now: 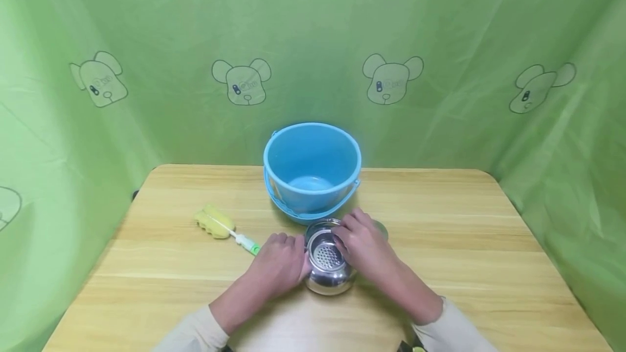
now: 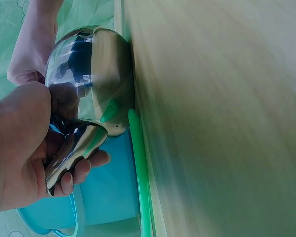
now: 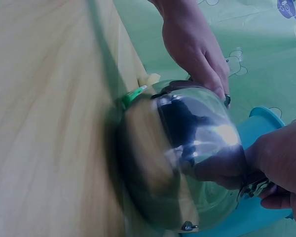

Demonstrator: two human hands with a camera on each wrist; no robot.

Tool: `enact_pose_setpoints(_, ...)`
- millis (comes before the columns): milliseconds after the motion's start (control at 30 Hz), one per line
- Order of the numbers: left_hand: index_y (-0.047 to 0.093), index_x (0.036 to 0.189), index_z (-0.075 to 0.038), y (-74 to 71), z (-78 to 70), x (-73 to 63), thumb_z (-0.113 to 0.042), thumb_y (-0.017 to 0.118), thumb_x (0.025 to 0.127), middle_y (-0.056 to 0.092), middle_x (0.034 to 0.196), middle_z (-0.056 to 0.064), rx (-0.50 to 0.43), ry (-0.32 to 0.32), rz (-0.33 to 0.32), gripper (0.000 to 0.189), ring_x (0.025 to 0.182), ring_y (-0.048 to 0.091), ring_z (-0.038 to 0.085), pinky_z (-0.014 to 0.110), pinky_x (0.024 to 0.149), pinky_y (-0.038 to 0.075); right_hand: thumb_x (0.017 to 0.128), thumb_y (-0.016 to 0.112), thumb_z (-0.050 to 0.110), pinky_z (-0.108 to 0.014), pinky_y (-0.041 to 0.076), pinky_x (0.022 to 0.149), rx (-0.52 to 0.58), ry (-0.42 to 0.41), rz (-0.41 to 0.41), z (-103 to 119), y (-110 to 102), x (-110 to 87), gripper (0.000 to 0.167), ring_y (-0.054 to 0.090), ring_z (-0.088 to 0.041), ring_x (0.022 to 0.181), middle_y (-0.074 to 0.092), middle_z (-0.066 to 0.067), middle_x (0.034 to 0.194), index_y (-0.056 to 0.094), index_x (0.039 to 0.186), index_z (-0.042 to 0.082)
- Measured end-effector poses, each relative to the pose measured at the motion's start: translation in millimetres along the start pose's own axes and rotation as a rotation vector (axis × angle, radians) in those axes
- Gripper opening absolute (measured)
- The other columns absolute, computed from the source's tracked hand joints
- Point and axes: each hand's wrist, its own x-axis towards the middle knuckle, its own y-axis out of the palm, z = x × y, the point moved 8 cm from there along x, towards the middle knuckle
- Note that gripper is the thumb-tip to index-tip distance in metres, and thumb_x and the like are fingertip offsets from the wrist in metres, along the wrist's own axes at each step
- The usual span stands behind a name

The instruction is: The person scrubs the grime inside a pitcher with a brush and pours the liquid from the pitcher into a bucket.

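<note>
A shiny stainless steel teapot [image 1: 330,282] stands near the middle of the table, its perforated strainer [image 1: 327,257] showing in the open mouth. My left hand [image 1: 281,262] holds it on the left; in the left wrist view, the fingers curl round its spout [image 2: 71,155]. At the right of the mouth, my right hand [image 1: 367,246] grips the teapot by its rim. A metal fitting [image 3: 256,187] shows at those fingers in the right wrist view, but they partly hide what they pinch. The looped handle [image 1: 320,221] lies towards the far side.
Directly behind the teapot stands a blue bucket [image 1: 313,200], its handle hanging in front. A yellow sponge brush [image 1: 215,221] with a green and white handle lies to the left. Part of a round, greenish thing [image 1: 381,228] shows behind my right hand. Green curtains surround the wooden table [image 1: 464,232].
</note>
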Motion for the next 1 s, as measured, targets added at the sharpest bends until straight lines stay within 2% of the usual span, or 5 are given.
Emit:
enact_pose_setpoints(167, 0.061, 0.092, -0.008, -0.1, -0.2, 0.3, -0.042, 0.050, 0.104, 0.055, 0.068, 0.001, 0.007, 0.001, 0.007, 0.038, 0.063, 0.048, 0.015, 0.028, 0.064, 0.047, 0.073, 0.091, 0.009, -0.031, 0.052, 0.077, 0.011, 0.002, 0.011, -1.5, -0.2, 1.2, 0.023, 0.055, -0.017, 0.087, 0.071, -0.004, 0.086, 0.080, 0.093, 0.008)
enact_pose_setpoints(367, 0.061, 0.091, -0.008, -1.4, -1.2, 0.2, -0.043, 0.051, 0.103, 0.056, 0.068, 0.000, 0.020, 0.007, -0.017, 0.038, 0.062, 0.048, 0.015, 0.028, 0.063, 0.047, 0.073, 0.091, 0.008, -0.030, 0.053, 0.076, 0.019, -0.009, -0.004, -1.6, -1.7, 2.1, 0.021, 0.056, -0.017, 0.086, 0.072, -0.003, 0.084, 0.081, 0.092, 0.008)
enact_pose_setpoints(667, 0.060, 0.090, -0.008, -1.8, -2.3, 0.9, -0.043, 0.051, 0.103, 0.055, 0.067, 0.001, 0.028, 0.010, -0.018, 0.038, 0.062, 0.049, 0.015, 0.028, 0.064, 0.047, 0.074, 0.090, 0.005, -0.027, 0.050, 0.072, 0.045, 0.003, -0.014, -2.7, -1.6, 1.4, 0.022, 0.051, -0.015, 0.083, 0.067, -0.002, 0.081, 0.081, 0.093, 0.008)
enact_pose_setpoints(1000, 0.062, 0.091, -0.008, -2.1, -2.6, 1.3, -0.042, 0.049, 0.104, 0.058, 0.069, 0.002, 0.020, 0.010, -0.016, 0.039, 0.064, 0.052, 0.016, 0.029, 0.065, 0.050, 0.078, 0.086, 0.003, -0.026, 0.055, 0.074, 0.081, 0.016, -0.030, -3.3, -2.0, 1.2, 0.023, 0.057, -0.015, 0.087, 0.071, -0.003, 0.087, 0.080, 0.099, 0.005)
